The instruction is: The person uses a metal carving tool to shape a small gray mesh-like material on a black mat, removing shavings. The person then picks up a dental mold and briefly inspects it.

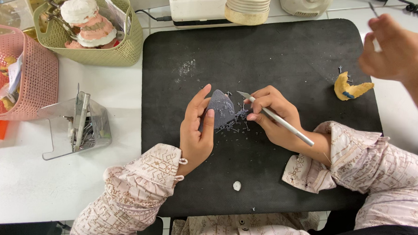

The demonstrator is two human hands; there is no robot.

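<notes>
Head view, looking straight down on a black rectangular rubber work mat [280, 50] laid over a white tabletop [31, 188]. Left hand [196, 132] rests on the mat with its fingers extended and lightly closed around a thin grey, roughly triangular printed plate [219, 108]; the thumb lies along the near edge of the plate and the fingers back its far edge, holding it tilted on edge against the mat. Right hand [274, 115] is closed in a pen-style pinch around a slim silver-handled craft knife [276, 118], thumb and forefinger tight on the shaft near the blade. The blade tip sits just beside the upper right edge of the grey plate; contact cannot be confirmed. Small grey support fragments [235, 126] lie scattered on the mat between the two hands.

A yellow curved dental cast piece [349, 89] lies on the right part of the mat, well apart from the hands. Above it, another person's hand [394, 51] holds a thin tool; the grip is blurred. A small white lump [237, 186] sits near the front edge of the mat.

Off the mat to the left stand a clear plastic tool holder [77, 129] with metal instruments, a pink mesh basket [24, 77], and a green mesh basket [123, 51] containing pink and white dental models [87, 22].
</notes>
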